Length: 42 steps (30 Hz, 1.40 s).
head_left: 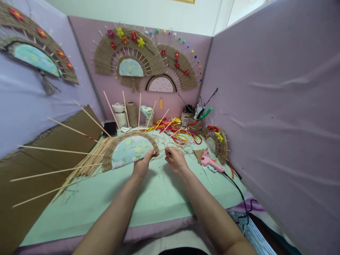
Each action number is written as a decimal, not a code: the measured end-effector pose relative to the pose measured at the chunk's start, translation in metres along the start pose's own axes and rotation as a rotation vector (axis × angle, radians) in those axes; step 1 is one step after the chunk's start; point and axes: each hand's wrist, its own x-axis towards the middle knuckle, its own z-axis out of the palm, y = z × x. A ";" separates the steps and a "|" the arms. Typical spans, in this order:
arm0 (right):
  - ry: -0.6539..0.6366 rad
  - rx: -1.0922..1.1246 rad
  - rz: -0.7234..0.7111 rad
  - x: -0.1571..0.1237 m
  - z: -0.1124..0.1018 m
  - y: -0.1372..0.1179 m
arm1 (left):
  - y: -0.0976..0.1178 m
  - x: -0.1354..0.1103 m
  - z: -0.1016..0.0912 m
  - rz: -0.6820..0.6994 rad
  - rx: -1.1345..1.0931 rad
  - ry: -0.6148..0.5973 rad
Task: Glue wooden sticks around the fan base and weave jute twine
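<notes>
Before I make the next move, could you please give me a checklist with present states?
1. Left grip holding the half-round fan by its right end: ok.
2. Right grip holding a strand: cannot tell, too small.
3. Fan's left sticks spread apart: ok.
4. Pink glue gun apart from both grips: ok.
5. Glue gun hot: cannot tell.
6. Coloured cords untangled: not ok, heaped together.

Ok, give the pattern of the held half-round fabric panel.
Half-round fabric panel: yellow and white flowers on pale aqua; head view.

Left fingers (pixel 156 154) part-hidden (behind fan (pixel 132 150)), arms (pixel 117 209) cropped
</notes>
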 end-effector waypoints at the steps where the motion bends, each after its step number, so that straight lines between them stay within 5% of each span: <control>1: 0.005 0.006 -0.004 0.001 0.000 0.001 | 0.000 -0.001 0.000 -0.007 0.013 -0.009; 9: 0.014 0.062 -0.017 0.009 0.002 0.010 | 0.001 -0.004 -0.004 0.022 0.189 -0.011; 19: -0.137 0.104 0.078 0.008 -0.005 0.006 | 0.004 0.006 0.002 -0.176 -0.196 0.147; 26: -0.026 0.208 0.150 0.010 -0.007 0.005 | 0.009 0.007 0.003 -0.246 -0.279 0.128; 33: -0.019 0.181 0.005 0.007 -0.008 0.008 | 0.010 0.007 0.003 -0.304 -0.282 0.096; 42: 0.019 0.138 0.053 0.005 -0.008 0.009 | 0.002 0.006 0.002 -0.276 -0.210 0.064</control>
